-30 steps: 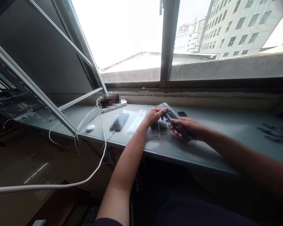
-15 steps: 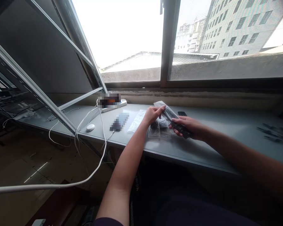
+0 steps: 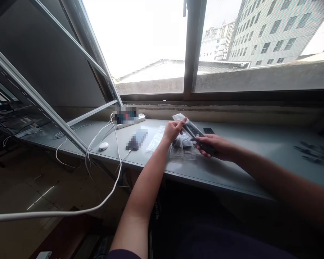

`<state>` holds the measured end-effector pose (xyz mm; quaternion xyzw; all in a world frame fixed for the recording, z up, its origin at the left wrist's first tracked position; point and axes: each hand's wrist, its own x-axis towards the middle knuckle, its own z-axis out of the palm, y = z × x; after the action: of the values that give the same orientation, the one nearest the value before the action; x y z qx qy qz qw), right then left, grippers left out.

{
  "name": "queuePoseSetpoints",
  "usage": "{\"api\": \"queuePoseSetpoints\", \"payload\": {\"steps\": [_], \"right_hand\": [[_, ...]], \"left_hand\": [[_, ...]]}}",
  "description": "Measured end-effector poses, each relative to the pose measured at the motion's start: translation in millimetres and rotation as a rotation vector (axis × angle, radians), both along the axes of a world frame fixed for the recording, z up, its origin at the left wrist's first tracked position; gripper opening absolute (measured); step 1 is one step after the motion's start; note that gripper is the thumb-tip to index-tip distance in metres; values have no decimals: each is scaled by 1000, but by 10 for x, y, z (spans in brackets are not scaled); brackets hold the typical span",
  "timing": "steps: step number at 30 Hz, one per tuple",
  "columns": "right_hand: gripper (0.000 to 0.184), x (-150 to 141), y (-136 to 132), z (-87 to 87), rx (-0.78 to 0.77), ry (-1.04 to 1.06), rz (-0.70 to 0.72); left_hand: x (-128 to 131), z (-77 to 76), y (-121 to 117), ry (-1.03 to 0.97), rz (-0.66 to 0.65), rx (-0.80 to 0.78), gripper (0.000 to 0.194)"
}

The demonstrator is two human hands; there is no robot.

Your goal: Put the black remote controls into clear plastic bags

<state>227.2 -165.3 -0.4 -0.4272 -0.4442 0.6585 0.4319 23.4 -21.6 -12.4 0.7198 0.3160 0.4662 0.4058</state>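
Note:
A dark remote control (image 3: 191,130) slants between my hands over the table, partly inside a clear plastic bag (image 3: 179,117). My left hand (image 3: 174,130) pinches the bag near its upper left end. Wrapped round the lower end of the remote is my right hand (image 3: 217,145), its fingers covering much of it. Below them, clear bags with dark contents (image 3: 176,149) lie on the table. A whitish plastic bag (image 3: 156,139) rests just left of these, beside my left wrist. Behind my right hand sits a small black object (image 3: 208,130), partly hidden.
On the grey table (image 3: 259,151), a blurred phone-like device (image 3: 136,139) is plugged into a cable. A round white object (image 3: 103,146) and a power strip (image 3: 142,117) are further left. White cables (image 3: 120,169) hang over the front edge. Several dark slim objects (image 3: 315,154) lie at right.
My left hand and the bag's upper end have shifted slightly to the left. More of the remote's dark face shows between my hands. My right hand has barely moved.

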Motion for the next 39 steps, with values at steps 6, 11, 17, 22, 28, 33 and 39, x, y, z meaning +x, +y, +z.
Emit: {"api": "queuePoseSetpoints", "payload": {"steps": [6,11,17,22,28,33,39], "right_hand": [[29,-5,-19,31,-23,-22,-7],[29,-1,-28,53,-57,-56,12],[29,-20,-59,98,-91,-94,-5],[27,-30,-52,78,-79,-76,-49],[31,-36,-61,92,-47,-55,-54],[33,-32,-56,91,-46,-59,-57],[39,-21,-49,85,-35,-89,-42]], "left_hand": [[22,-23,0,37,-79,-24,80],[37,-41,6,61,-97,-16,81],[66,-50,5,1,-77,-35,72],[45,-49,34,-43,8,-4,69],[-4,-29,40,77,-78,-124,78],[12,-25,17,128,-197,-126,77],[20,-57,46,74,-124,-81,75]]}}
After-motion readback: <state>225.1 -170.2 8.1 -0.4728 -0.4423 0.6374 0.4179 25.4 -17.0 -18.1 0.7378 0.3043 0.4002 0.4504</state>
